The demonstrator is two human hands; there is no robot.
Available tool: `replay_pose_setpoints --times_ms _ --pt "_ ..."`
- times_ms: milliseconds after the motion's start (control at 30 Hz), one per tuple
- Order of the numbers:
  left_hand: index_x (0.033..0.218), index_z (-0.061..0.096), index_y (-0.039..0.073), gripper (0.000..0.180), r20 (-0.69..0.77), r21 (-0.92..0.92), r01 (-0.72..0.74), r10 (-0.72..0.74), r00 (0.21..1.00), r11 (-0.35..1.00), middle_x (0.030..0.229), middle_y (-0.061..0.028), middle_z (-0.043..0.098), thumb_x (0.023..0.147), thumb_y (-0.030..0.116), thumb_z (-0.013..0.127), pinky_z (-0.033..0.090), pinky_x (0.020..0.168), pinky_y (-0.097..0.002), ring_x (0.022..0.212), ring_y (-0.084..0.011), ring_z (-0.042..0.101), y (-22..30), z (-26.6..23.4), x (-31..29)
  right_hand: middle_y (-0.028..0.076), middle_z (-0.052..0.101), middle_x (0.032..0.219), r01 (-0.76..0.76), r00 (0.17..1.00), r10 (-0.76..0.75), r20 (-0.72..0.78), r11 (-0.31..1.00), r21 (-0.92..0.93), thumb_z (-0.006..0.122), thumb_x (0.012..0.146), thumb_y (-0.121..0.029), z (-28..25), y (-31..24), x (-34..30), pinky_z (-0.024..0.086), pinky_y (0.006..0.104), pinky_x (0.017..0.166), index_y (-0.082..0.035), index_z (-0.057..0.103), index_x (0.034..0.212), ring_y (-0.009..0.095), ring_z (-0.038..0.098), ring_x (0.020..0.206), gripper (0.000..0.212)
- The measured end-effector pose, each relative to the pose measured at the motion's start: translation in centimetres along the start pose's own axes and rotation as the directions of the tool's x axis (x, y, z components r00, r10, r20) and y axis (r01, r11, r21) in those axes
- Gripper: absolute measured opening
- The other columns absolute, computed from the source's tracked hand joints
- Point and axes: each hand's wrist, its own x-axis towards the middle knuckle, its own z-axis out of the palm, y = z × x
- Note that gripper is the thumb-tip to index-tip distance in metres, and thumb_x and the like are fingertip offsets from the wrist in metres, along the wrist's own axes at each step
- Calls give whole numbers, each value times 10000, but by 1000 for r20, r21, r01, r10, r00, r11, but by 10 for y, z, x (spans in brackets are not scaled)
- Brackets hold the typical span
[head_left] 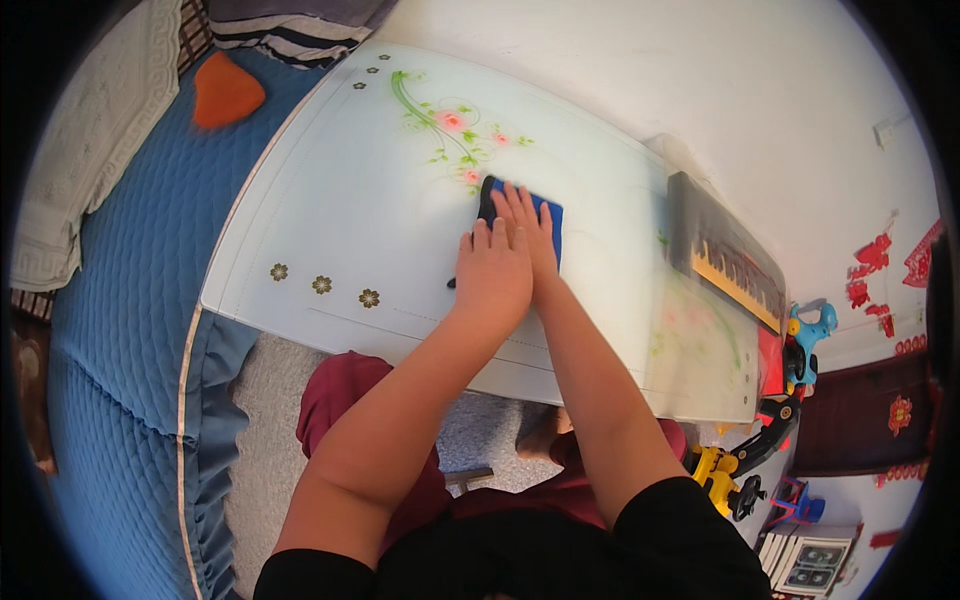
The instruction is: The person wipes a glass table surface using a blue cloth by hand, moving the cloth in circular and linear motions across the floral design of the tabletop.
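A small blue piece, apparently folded cloth [554, 222], with a black edge along its left side, lies flat on a white glass-topped table [340, 190]. My right hand [534, 238] rests on it, palm down, with the fingers stretched out toward its far edge. Close beside it and slightly nearer, my left hand [496, 268] lies flat over the black left part, fingers extended. The two hands touch and partly overlap. Neither is wrapped round anything. Most of the cloth is hidden beneath them.
A keyboard instrument [735, 285] under a dark cover stands at the table's right end. Left of the table is a bed with a blue quilted cover [130, 270] and an orange cushion [225, 92]. Toys, including a yellow one [715, 478], stand at the right.
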Motion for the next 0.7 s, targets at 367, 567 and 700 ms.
replay_pose_setpoints --times_ms 367,567,700 --pt "1377 552 9 534 -22 -2 102 -102 995 995 1363 -199 598 855 66 647 425 1096 -517 1298 -400 551 -5 -5 6 115 282 1670 -192 981 183 68 967 169 420 1024 -565 -1 4 60 105 549 1247 -93 373 1565 296 190 1561 718" --pt "1379 543 33 534 -36 6 103 -103 994 995 1326 -171 622 861 90 661 443 1084 -505 1281 -376 569 -12 -1 8 143 289 1661 36 998 -36 -47 999 14 499 1007 -388 1 10 -11 138 589 1225 -87 379 1555 322 223 1550 637" --pt "1388 536 55 530 15 29 57 -57 998 998 1299 -169 631 891 167 682 449 1083 -497 1262 -353 581 -20 -2 4 153 333 1635 -24 1000 26 -14 991 129 537 1006 -432 -38 -6 -67 148 550 1239 -74 405 1539 322 255 1535 656"
